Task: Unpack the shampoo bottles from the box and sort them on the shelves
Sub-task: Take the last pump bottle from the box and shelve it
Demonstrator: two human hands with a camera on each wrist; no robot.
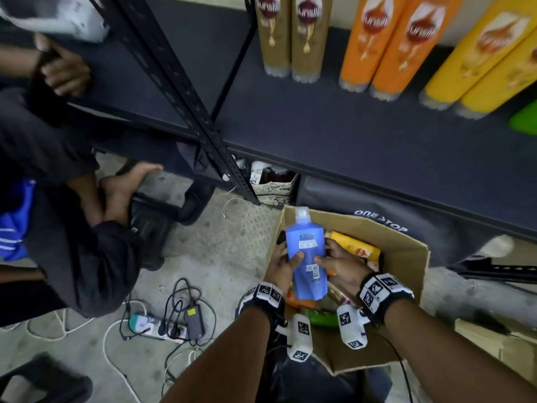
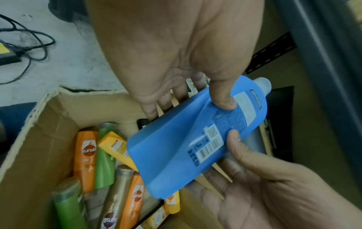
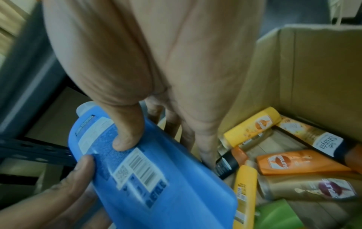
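Note:
A blue shampoo bottle (image 1: 308, 251) with a clear cap hangs above the open cardboard box (image 1: 406, 257), back label up, cap pointing at the shelf. My left hand (image 1: 286, 264) grips its left edge, thumb (image 2: 223, 99) on the label and fingers underneath. From the right, my right hand (image 1: 338, 264) holds it too, its thumb (image 3: 127, 136) on the label. Several orange, yellow, green and gold bottles (image 2: 86, 155) lie loose in the box. On the dark shelf (image 1: 348, 135) stand gold bottles (image 1: 293, 36), orange bottles (image 1: 386, 45) and yellow bottles (image 1: 479, 59).
Another person (image 1: 58, 199) crouches at the left, one hand on the neighbouring shelf. A black shelf post (image 1: 186, 91) slants down to the floor. A power strip and cables (image 1: 168, 324) lie on the concrete floor. A black bag (image 1: 377, 210) sits under the shelf.

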